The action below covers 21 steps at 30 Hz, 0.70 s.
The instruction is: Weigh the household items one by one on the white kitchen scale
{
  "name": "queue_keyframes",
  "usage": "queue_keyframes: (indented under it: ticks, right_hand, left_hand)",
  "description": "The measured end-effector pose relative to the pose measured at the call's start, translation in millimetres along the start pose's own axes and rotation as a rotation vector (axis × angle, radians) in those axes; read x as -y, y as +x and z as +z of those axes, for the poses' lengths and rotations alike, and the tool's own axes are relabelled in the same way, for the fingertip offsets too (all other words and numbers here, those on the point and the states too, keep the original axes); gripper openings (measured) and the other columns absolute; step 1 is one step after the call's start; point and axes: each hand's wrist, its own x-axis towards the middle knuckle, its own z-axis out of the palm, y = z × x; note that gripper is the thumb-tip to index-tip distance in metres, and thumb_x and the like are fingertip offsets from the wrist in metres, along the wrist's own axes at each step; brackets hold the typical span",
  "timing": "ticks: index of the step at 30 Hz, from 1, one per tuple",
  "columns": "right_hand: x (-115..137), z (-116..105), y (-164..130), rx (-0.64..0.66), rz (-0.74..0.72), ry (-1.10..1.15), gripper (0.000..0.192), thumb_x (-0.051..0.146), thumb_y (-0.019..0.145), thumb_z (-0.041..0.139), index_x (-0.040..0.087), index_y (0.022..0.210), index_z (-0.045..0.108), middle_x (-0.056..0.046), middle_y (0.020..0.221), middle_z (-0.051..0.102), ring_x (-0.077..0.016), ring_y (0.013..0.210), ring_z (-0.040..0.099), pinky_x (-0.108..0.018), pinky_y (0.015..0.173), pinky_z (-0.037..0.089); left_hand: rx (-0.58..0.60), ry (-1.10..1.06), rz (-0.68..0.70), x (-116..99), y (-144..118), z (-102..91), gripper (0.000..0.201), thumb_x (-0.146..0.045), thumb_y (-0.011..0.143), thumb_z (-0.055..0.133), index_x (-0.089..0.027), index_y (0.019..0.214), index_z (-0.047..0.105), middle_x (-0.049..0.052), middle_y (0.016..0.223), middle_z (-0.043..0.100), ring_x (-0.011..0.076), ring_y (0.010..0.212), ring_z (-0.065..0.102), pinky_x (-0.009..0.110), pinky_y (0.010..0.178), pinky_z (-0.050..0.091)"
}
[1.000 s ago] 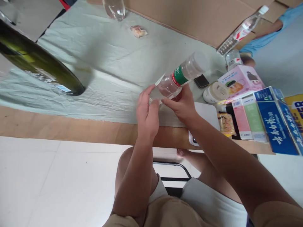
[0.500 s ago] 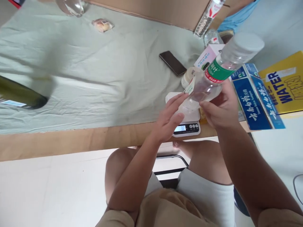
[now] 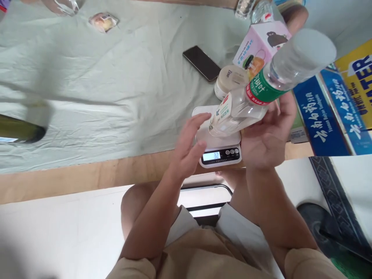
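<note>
A clear plastic bottle [image 3: 242,112] with a green and red band and a wide pale cap stands upright on a white digital scale [image 3: 200,159]. The scale's lit display reads 32. To the bottle's left is my left hand [image 3: 188,149], thumb and fingers spread, holding nothing. My right hand [image 3: 266,137] is close against the bottle's right side, its palm turned and fingers loosely extended. Part of those fingers is hidden behind the bottle, so contact is hard to judge. A round Dove tub [image 3: 228,83] sits just behind the scale.
A black phone [image 3: 202,63] lies beyond the tub. To the right stand a pink box [image 3: 252,42], blue toothpaste boxes [image 3: 314,116] and a yellow package [image 3: 357,77]. A green bottle [image 3: 20,130] is at far left, a small wrapped snack [image 3: 104,22] at the back. The wooden table edge [image 3: 87,172] runs in front.
My left hand has drawn slightly away from the bottle. My right hand's fingers have loosened and spread from their grip. More of the bottle's white label shows, and the whole view has shifted.
</note>
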Motion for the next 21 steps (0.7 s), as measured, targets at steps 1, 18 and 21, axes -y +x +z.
queue_keyframes:
  ticks: [1,18,21]
  right_hand:
    - [1,4,-4,-0.055,-0.036,-0.011,0.065,0.060,0.077,0.076,0.045,0.138,0.060,0.002,0.143,0.061,-0.0296,0.148,0.056,-0.060,0.131,0.040]
    - [-1,8,-17,-0.285,0.005,-0.028,0.050,0.051,0.074,0.072,0.033,0.120,0.066,-0.001,0.144,0.061,-0.0288,0.142,0.059,-0.062,0.133,0.031]
    - [-6,7,-16,-0.324,0.000,-0.015,0.054,0.053,0.071,0.076,0.031,0.119,0.065,-0.003,0.143,0.062,-0.0298,0.141,0.060,-0.062,0.131,0.035]
  left_hand:
    - [-0.026,0.007,-0.006,3,-1,-1.4,0.058,-0.070,0.099,0.051,-0.040,0.149,0.057,0.003,0.153,0.059,0.0300,0.147,0.052,0.049,0.126,0.044]
    - [-0.059,0.222,-0.081,12,-7,-8.1,0.059,-0.071,0.099,0.045,-0.038,0.147,0.055,0.005,0.146,0.062,0.0295,0.137,0.058,0.046,0.111,0.054]
    - [-0.066,0.247,-0.087,11,-8,-9.7,0.060,-0.073,0.098,0.045,-0.039,0.146,0.058,0.005,0.149,0.060,0.0305,0.140,0.057,0.047,0.112,0.053]
